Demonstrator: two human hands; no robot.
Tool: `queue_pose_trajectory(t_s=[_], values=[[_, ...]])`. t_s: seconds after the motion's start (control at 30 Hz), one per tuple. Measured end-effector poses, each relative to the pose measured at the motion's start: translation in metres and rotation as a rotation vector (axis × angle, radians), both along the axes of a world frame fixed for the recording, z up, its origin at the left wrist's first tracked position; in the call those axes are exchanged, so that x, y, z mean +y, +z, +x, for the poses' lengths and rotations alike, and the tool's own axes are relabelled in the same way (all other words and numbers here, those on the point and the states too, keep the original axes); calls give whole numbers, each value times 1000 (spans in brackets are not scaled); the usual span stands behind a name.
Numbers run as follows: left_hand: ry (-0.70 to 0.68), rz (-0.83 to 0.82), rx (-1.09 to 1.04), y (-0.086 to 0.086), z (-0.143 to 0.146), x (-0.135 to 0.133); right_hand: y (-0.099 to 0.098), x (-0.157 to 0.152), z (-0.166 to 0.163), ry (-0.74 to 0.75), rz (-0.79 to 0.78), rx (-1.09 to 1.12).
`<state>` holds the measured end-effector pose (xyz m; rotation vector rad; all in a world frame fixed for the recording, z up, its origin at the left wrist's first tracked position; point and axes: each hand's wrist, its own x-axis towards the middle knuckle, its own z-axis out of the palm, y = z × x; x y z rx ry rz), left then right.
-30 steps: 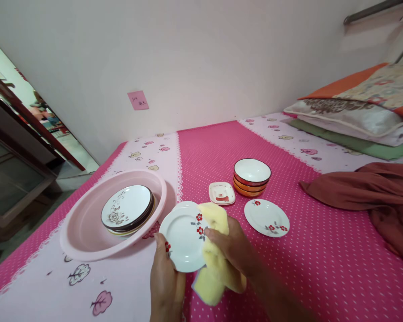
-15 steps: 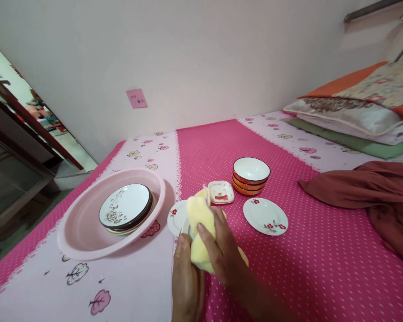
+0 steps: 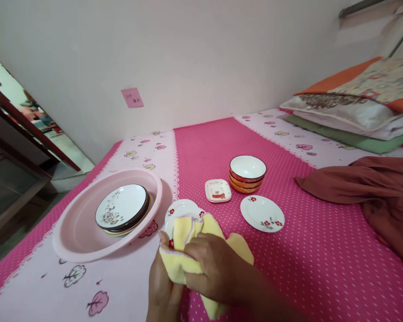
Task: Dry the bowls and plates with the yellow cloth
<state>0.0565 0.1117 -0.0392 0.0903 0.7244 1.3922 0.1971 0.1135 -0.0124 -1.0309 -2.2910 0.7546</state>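
Note:
A white plate with red flowers (image 3: 171,236) is gripped at its edge by my left hand (image 3: 164,279), thumb on the rim. Much of it is hidden under a yellow cloth (image 3: 183,268). My right hand (image 3: 215,266) is closed on the cloth and presses it against the plate. Just beyond, and overlapped in view, a similar flowered plate (image 3: 186,206) appears to lie on the bedspread. To the right are a small square dish (image 3: 218,191), a stack of several bowls (image 3: 247,172) and another flowered plate (image 3: 262,213) lying flat.
On the left a pink basin (image 3: 70,223) holds stacked dark-rimmed plates (image 3: 127,203). A reddish-brown cloth (image 3: 366,188) lies crumpled at the right, below piled pillows (image 3: 356,109). The pink bedspread (image 3: 204,147) meets a wall bearing a pink note (image 3: 132,97).
The held plate has turned from edge-on towards facing me. The cloth is now spread across it and over its near edge, and my right hand has moved lower.

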Motion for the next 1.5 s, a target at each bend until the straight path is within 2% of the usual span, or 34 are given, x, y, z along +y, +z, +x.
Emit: queue_pose_trajectory(t_s=[0.17, 0.33, 0.43, 0.57, 0.63, 0.7, 0.8, 0.9, 0.97, 1.03, 1.1, 1.2, 1.27, 1.37, 1.5], values=[[77, 37, 117, 3, -11, 2, -4, 6, 14, -117, 51, -126], [133, -5, 217, 5, -25, 3, -23, 25, 20, -461, 150, -75], [152, 28, 220, -1, -37, 3, -36, 33, 20, -572, 109, -25], [48, 252, 98, -10, -48, 3, -42, 30, 22, -449, -108, -37], [4, 366, 60, -12, -50, 3, -38, 27, 26, -400, -152, -9], [-35, 446, 23, -12, -50, 3, -29, 27, 31, -427, -140, 58], [-111, 533, -66, -11, -48, 5, -14, 29, 37, -437, -176, 238], [-218, 564, -161, -9, -41, 6, -5, 29, 35, -289, -406, 518], [-300, 557, -197, -8, -33, 6, -5, 28, 32, -203, -511, 643], [-328, 515, -186, -6, -24, 5, -8, 29, 31, -198, -500, 667], [-233, 395, -102, -4, -15, 2, -10, 32, 34, -227, -476, 656], [-14, 108, 108, 2, -3, -3, -11, 39, 47, -255, -492, 655], [30, 16, 197, 6, 3, -4, -12, 44, 61, -275, -502, 660], [-65, 67, 192, 7, 5, -1, -16, 52, 85, -336, -491, 665], [-187, 101, 159, -2, -4, 5, -25, 61, 117, -441, -465, 682]])
